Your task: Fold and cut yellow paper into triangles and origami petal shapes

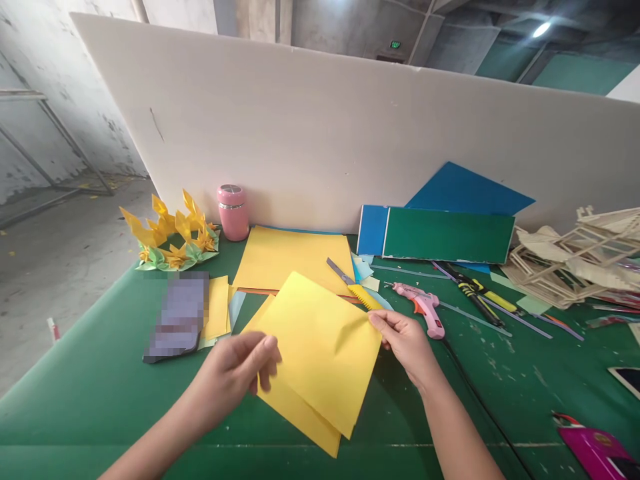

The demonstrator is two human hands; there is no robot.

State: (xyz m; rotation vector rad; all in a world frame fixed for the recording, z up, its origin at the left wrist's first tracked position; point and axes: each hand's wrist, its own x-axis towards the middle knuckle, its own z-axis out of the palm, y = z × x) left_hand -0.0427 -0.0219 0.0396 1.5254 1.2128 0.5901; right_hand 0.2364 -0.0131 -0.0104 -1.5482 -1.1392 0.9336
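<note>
My right hand [404,340] pinches the right corner of a sheet of yellow paper [320,340], which is tilted up and slightly creased near the fingers. Under it, a second yellow sheet [305,417] shows along the lower left. My left hand [245,363] is loosely curled over the left side of the sheets, with nothing visible in its fingers. Just beyond the paper is a utility knife [361,291] with a yellow handle, its blade pointing away to the left. The lower end of its handle comes close to my right fingertips.
Left: a paper crown [175,237], a pink flask [233,212] and a blurred phone [177,313]. Behind lie yellow sheets [295,253]. Right: a pink glue gun [420,305] with a trailing cord, pliers [475,293], a green board [450,233] and a wooden-stick model [575,253].
</note>
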